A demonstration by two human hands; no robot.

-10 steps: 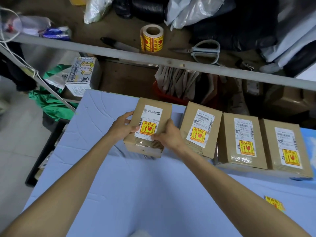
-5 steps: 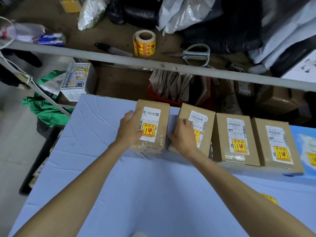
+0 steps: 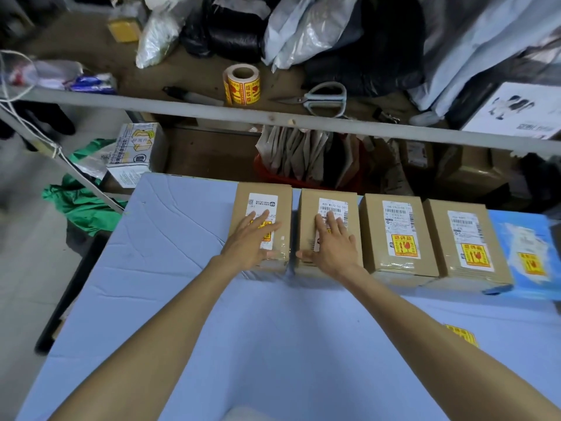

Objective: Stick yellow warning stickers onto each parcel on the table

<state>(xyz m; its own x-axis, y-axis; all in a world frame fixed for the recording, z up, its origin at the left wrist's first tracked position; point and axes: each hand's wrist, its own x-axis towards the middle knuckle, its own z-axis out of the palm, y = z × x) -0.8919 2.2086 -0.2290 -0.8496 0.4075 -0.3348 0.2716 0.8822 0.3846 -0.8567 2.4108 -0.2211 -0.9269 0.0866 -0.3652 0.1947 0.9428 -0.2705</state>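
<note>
My left hand and right hand lie flat, fingers straight, on the end parcel and the second parcel at the table's far edge. Smoothing outward should seat each yellow sticker without bubbles

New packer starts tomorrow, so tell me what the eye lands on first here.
The left hand lies flat on the leftmost parcel and the right hand on the second parcel, in a row along the far edge of the blue table. Yellow warning stickers stand out on the third parcel and fourth parcel, and a sticker roll sits on the shelf behind.
</note>
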